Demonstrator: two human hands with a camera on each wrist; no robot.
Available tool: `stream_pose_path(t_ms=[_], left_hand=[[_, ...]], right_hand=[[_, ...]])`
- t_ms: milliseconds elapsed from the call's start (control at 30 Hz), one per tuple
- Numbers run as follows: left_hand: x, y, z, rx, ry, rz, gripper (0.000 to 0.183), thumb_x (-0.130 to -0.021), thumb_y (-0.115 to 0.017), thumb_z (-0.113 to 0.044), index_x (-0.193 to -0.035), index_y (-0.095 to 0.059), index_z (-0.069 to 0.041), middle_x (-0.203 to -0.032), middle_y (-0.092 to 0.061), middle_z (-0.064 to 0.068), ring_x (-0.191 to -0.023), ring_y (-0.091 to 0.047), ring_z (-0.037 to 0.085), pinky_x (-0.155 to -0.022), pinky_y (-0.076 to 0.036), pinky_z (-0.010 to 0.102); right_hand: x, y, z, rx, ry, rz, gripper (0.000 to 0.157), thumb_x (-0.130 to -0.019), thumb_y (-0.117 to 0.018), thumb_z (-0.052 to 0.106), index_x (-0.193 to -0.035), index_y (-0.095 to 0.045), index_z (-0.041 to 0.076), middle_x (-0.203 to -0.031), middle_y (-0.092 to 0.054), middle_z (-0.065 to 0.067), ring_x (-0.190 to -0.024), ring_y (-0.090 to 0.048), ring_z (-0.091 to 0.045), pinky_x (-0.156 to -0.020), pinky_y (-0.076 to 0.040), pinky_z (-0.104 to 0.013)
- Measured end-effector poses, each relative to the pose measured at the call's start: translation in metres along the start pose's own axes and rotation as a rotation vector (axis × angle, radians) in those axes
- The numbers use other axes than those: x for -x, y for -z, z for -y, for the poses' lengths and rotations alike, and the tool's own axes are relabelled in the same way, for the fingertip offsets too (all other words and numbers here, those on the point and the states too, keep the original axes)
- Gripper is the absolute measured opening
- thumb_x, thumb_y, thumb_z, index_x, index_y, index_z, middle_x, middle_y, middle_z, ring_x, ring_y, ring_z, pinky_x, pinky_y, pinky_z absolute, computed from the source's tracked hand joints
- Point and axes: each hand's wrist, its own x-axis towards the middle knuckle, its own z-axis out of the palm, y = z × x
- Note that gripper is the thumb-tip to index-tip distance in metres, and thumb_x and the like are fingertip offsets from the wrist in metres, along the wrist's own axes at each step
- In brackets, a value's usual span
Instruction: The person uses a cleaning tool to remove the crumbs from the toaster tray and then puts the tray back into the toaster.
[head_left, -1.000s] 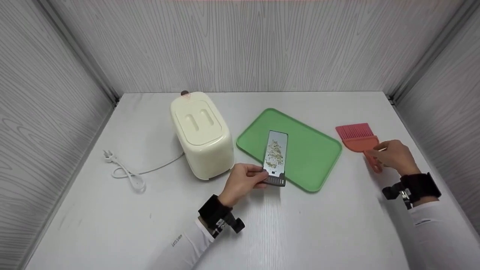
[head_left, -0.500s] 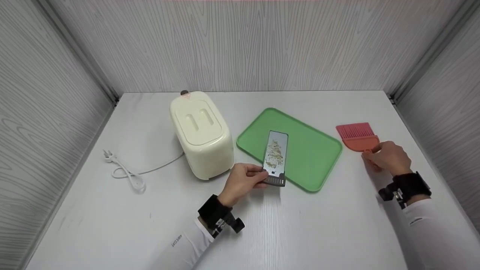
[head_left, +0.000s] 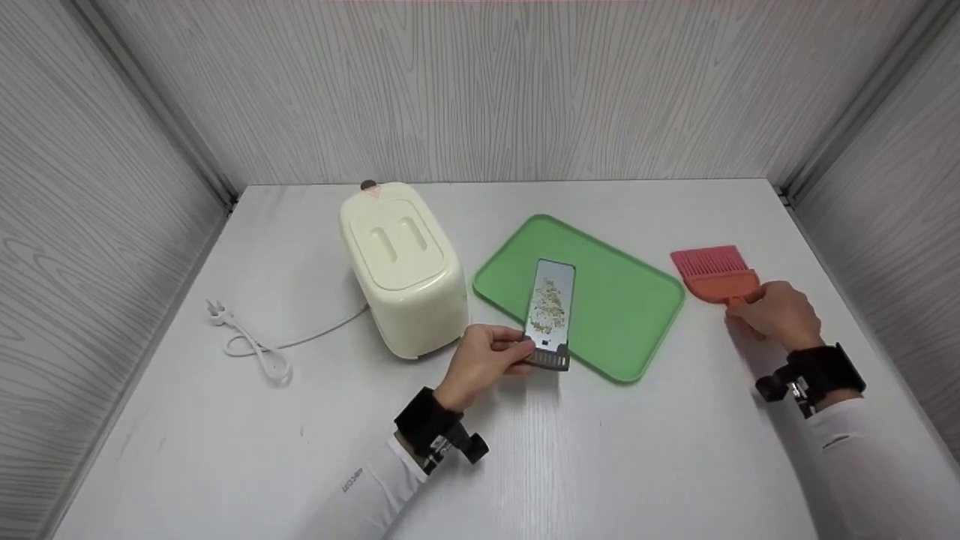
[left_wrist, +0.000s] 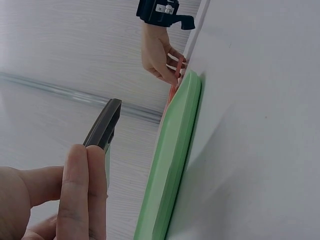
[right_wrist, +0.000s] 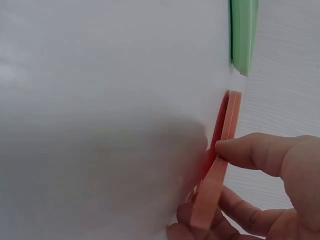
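Note:
Between thumb and fingers, my left hand (head_left: 484, 361) grips the dark slotted end of a toaster crumb tray (head_left: 553, 300). Golden crumbs (head_left: 549, 306) lie scattered on its silvery surface. The crumb tray is held over the near left edge of a green tray (head_left: 622, 322). At the right, my right hand (head_left: 781, 313) pinches the handle of an orange-red brush (head_left: 721, 283) with pink bristles. In the right wrist view the thumb presses on the brush handle (right_wrist: 212, 185) while the other fingers curl beneath it.
A cream toaster (head_left: 401, 262) stands left of the green tray. Its white cord and plug (head_left: 259, 352) lie looped on the table farther left. Wood-grain panels (head_left: 487, 90) enclose the back and both sides of the white table (head_left: 600, 465).
My right hand has moved slightly left and closed its fingers on the brush handle. The left hand and crumb tray have hardly moved.

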Motion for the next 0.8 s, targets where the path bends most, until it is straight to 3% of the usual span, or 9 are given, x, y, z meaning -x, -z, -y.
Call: stream_pose_path(t_ms=[133, 333, 467, 667, 800], left_hand=[[0.0, 0.0, 0.0, 0.017, 0.0, 0.002, 0.029, -0.095, -0.069, 0.002, -0.119, -0.065, 0.018, -0.101, -0.073, 0.024, -0.077, -0.074, 0.017, -0.076, -0.067, 0.029], [0.001, 0.0, -0.002, 0.012, 0.011, -0.001, 0.028, -0.096, -0.07, 0.001, -0.118, -0.065, 0.017, -0.101, -0.073, 0.024, -0.076, -0.074, 0.017, -0.077, -0.067, 0.029], [0.0, 0.0, -0.002, 0.006, 0.012, -0.004, 0.029, -0.096, -0.07, 0.0, -0.119, -0.065, 0.017, -0.102, -0.073, 0.024, -0.076, -0.074, 0.017, -0.076, -0.067, 0.029], [0.001, 0.001, -0.003, -0.002, 0.016, -0.009, 0.029, -0.096, -0.07, -0.001, -0.119, -0.066, 0.016, -0.102, -0.073, 0.024, -0.075, -0.074, 0.017, -0.076, -0.067, 0.029], [0.0, 0.001, -0.004, 0.009, 0.011, -0.011, 0.029, -0.096, -0.07, -0.001, -0.119, -0.065, 0.016, -0.102, -0.073, 0.024, -0.075, -0.073, 0.017, -0.076, -0.067, 0.029]], right_hand=[[-0.001, 0.004, -0.001, -0.069, -0.019, 0.047, 0.037, -0.094, -0.067, 0.034, -0.095, -0.06, -0.003, -0.059, -0.054, 0.0, -0.056, -0.052, -0.016, -0.048, -0.04, -0.027], [-0.002, 0.011, -0.004, -0.196, -0.085, 0.128, 0.038, -0.096, -0.067, 0.04, -0.081, -0.055, 0.007, -0.058, -0.045, 0.004, -0.055, -0.045, -0.014, -0.048, -0.037, -0.027], [-0.002, 0.011, -0.007, -0.217, -0.091, 0.117, 0.047, -0.097, -0.064, 0.05, -0.08, -0.057, 0.007, -0.061, -0.044, 0.004, -0.055, -0.042, -0.014, -0.047, -0.034, -0.028], [0.0, 0.009, -0.01, -0.277, -0.055, 0.073, 0.051, -0.101, -0.056, 0.051, -0.088, -0.06, 0.002, -0.065, -0.049, 0.005, -0.057, -0.044, -0.011, -0.048, -0.04, -0.027], [0.0, 0.008, -0.011, -0.398, -0.052, 0.065, 0.047, -0.106, -0.05, 0.043, -0.108, -0.061, -0.002, -0.069, -0.052, 0.007, -0.056, -0.043, -0.006, -0.049, -0.042, -0.022]])
